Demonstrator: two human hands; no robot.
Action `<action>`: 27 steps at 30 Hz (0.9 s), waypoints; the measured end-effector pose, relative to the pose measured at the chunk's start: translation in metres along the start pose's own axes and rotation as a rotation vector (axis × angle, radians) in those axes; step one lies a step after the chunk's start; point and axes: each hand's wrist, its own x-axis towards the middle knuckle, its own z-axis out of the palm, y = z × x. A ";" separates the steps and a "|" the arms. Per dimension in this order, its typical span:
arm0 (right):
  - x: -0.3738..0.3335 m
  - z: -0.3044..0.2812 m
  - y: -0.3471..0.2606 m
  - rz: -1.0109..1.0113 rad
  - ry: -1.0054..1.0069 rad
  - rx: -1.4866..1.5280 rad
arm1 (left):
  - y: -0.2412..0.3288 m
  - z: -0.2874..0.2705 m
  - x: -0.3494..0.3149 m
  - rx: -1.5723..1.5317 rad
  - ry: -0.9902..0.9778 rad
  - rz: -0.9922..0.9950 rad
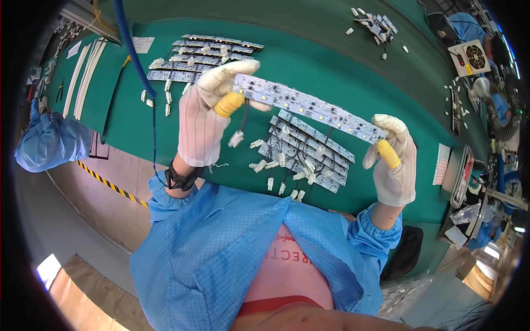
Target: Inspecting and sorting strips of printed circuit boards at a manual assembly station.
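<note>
Between my two gloved hands an LED circuit board strip [309, 108] is held up above the green table, its component side in view. My left hand [212, 105], in a white glove with a yellow thumb cover, pinches the strip's left end. At the right end, a little lower, my right hand [392, 157] pinches it in a matching glove. A white connector [236, 138] dangles on a short wire from the left end. Below the strip lies a group of similar LED strips [314, 146] with wires and white connectors, partly hidden by it.
More LED strips [204, 55] lie at the far left, near a coiled blue cord [128, 44]. Loose connectors and boards [378, 27] are at the far right. A metal tray [459, 176] stands on the right. Long white strips [88, 80] lie on the left.
</note>
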 end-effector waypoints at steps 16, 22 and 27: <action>0.005 0.002 0.002 0.009 -0.047 0.222 | -0.011 -0.004 0.007 0.079 0.001 -0.009; 0.012 0.000 0.028 -0.011 0.027 0.054 | -0.018 -0.007 0.004 0.134 -0.072 0.039; 0.007 -0.006 0.028 0.016 -0.035 0.090 | -0.025 -0.010 0.007 0.290 0.039 -0.020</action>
